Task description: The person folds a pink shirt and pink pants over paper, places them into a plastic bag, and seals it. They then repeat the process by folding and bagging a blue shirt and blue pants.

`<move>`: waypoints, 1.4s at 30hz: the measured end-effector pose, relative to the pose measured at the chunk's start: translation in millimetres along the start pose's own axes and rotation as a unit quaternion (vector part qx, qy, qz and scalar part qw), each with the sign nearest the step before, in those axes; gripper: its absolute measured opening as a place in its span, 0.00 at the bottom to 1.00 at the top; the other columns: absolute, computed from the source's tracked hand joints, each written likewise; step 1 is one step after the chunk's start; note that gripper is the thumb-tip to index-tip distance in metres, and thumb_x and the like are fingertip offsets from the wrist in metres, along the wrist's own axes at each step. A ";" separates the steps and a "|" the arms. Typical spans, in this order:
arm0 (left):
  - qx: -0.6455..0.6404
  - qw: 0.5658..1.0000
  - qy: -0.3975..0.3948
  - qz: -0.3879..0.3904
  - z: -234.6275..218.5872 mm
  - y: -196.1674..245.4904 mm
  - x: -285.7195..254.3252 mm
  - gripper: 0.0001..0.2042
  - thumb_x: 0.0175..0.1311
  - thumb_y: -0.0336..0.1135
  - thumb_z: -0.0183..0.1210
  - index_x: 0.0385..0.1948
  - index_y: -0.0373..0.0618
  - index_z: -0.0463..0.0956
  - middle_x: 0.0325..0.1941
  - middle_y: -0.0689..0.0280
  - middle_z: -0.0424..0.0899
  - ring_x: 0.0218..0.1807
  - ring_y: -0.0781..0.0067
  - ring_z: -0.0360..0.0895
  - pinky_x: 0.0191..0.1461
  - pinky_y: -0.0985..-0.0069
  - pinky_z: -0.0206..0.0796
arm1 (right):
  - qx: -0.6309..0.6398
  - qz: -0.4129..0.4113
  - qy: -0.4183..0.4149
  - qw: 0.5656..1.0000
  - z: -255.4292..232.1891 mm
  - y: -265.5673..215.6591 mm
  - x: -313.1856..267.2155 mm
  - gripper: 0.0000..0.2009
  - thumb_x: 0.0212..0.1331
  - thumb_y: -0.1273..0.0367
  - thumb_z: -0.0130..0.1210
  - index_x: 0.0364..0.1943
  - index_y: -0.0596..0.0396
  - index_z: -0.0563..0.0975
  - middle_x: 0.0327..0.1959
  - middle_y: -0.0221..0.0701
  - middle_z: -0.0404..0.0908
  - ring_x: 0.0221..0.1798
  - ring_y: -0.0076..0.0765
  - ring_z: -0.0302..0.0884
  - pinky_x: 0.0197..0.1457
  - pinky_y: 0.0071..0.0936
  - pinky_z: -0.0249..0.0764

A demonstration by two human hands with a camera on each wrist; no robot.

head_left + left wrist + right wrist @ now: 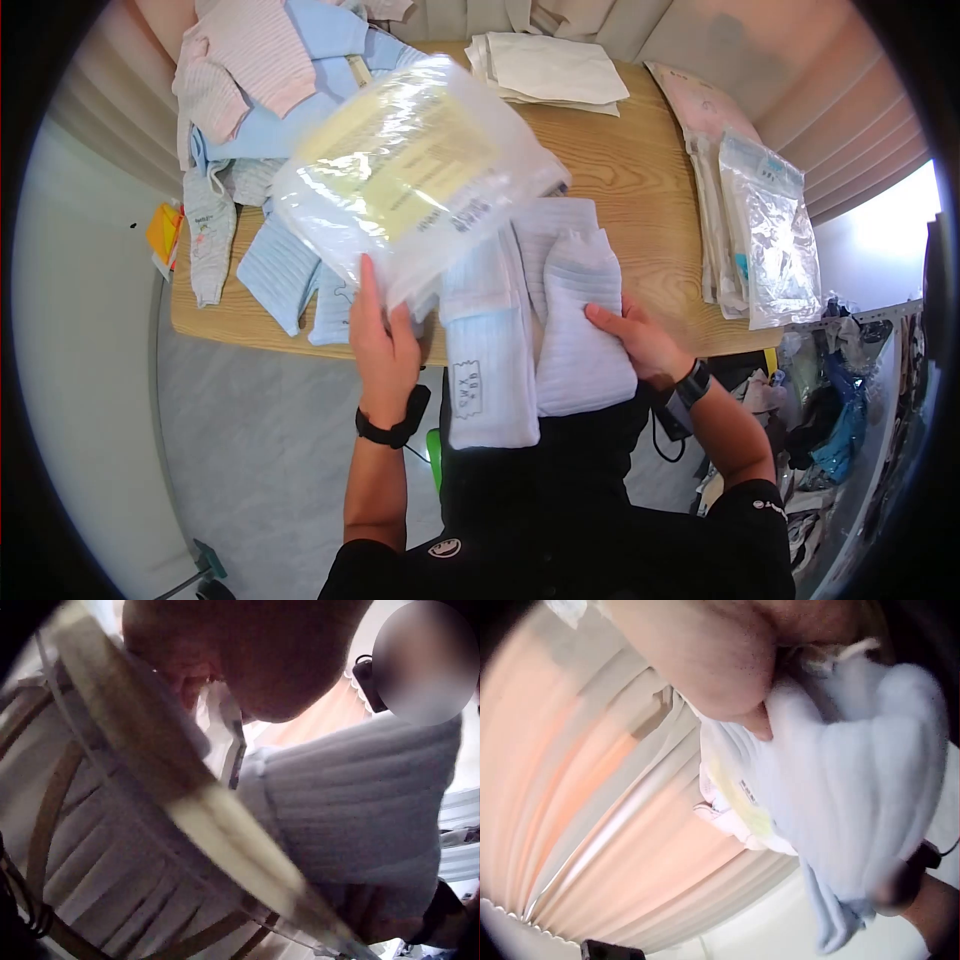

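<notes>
My left hand (385,350) pinches the lower corner of a clear plastic bag (510,135), which has printed text and a yellow sheet (400,165) showing through it. The bag is held up over the table and tilted. In my right hand (650,345) is a folded pale blue ribbed knit garment (588,340), gripped at its right edge with the thumb on top. Beside it hangs another folded part of pale knit (490,380) with a small printed patch. From the right wrist view, the knit cloth (855,772) droops in soft folds below the hand.
Baby clothes lie heaped at the table's left, including a pink striped top (250,60), blue pieces (278,265) and grey trousers (210,240). White folded cloths (550,68) lie at the back. Bagged garments (765,230) are stacked along the right edge of the wooden table (640,150).
</notes>
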State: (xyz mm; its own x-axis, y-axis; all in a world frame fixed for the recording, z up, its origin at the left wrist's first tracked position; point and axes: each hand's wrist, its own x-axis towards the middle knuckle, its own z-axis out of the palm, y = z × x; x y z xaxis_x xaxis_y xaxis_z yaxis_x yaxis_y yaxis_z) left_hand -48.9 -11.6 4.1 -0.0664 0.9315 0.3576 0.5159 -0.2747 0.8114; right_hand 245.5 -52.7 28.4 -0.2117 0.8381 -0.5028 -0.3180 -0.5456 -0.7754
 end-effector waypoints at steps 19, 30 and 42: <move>-0.389 0.902 0.024 -0.185 23.1 27.7 -23.0 0.22 0.69 0.22 0.47 0.65 0.39 0.58 0.61 0.55 0.71 0.60 0.69 0.72 0.63 0.73 0.65 | 0.305 0.011 0.040 0.951 35.5 37.0 -58.2 0.27 0.59 0.73 0.57 0.62 0.61 0.63 0.57 0.38 0.73 0.59 0.40 0.73 0.61 0.39 0.72; -0.380 0.903 0.061 -0.191 22.6 40.6 -29.3 0.28 0.67 0.20 0.48 0.69 0.38 0.50 0.63 0.53 0.71 0.59 0.66 0.74 0.61 0.72 0.67 | 0.313 0.040 0.073 0.946 30.5 58.5 -62.1 0.25 0.60 0.76 0.55 0.62 0.62 0.64 0.58 0.40 0.72 0.60 0.44 0.72 0.63 0.42 0.70; -0.521 0.780 -0.094 -0.333 -7.9 40.1 -37.9 0.18 0.66 0.25 0.52 0.58 0.34 0.69 0.54 0.59 0.79 0.53 0.71 0.77 0.57 0.74 0.69 | 0.236 -0.036 0.176 0.955 32.6 59.8 -59.4 0.23 0.60 0.77 0.53 0.61 0.61 0.65 0.56 0.38 0.74 0.58 0.43 0.73 0.62 0.40 0.70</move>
State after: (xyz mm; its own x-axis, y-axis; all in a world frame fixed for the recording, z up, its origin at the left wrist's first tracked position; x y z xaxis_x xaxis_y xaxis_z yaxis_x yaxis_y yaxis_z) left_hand -32.4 -59.8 26.8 0.1531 0.9421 -0.2984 -0.5604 0.3315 0.7589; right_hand 209.0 -135.3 24.4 0.1240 0.7780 -0.6159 -0.7185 -0.3577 -0.5965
